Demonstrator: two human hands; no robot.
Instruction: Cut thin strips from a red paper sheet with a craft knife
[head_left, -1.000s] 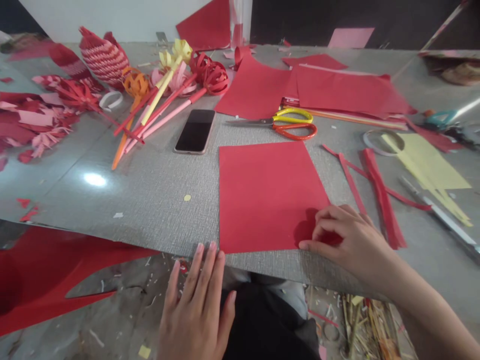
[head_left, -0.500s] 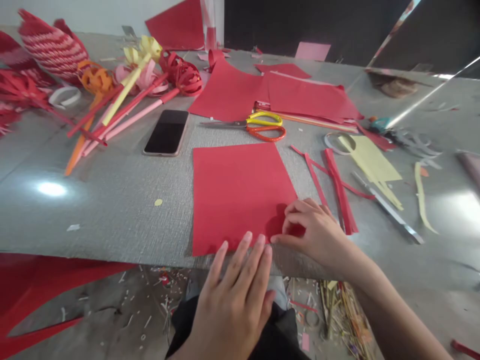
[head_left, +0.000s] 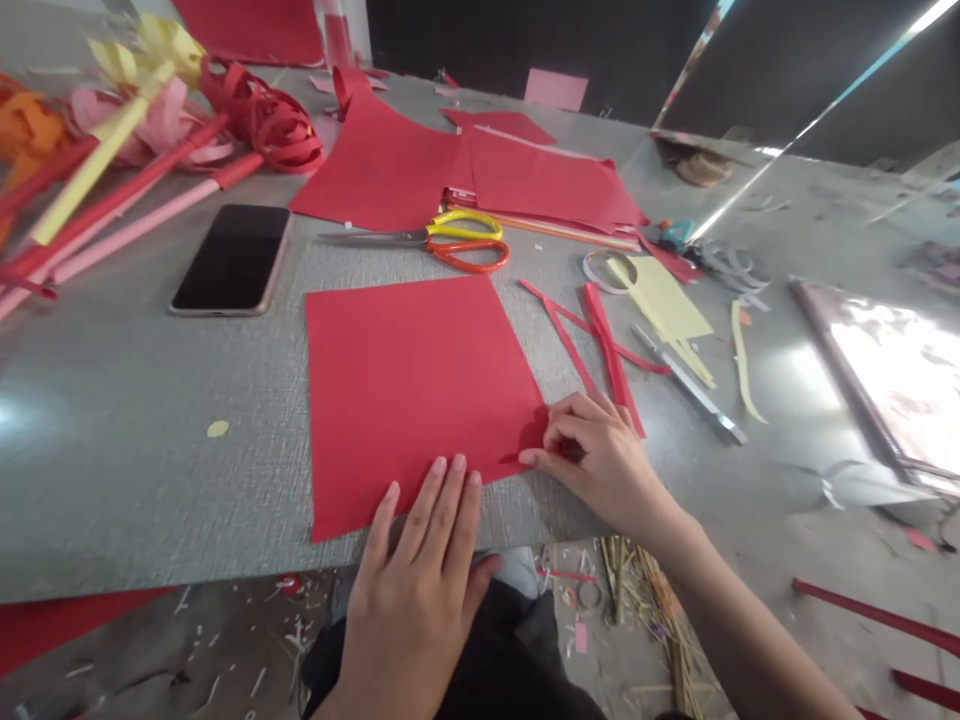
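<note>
While the red paper sheet (head_left: 420,380) lies on the grey tabletop (head_left: 150,500), nearer than the scissors (head_left: 429,237), the step in hand appears to be control of its near edge; the next move calls for steady pressure and fine placement. The left hand (head_left: 424,580) lies palm down across that edge, slightly spread; the right hand (head_left: 604,455) curls at the near right corner, any pinch unconfirmable

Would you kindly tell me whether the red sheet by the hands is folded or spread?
Mostly spread: the red sheet lies broadly flat, its near edge by the right hand seemingly slightly raised.
</note>
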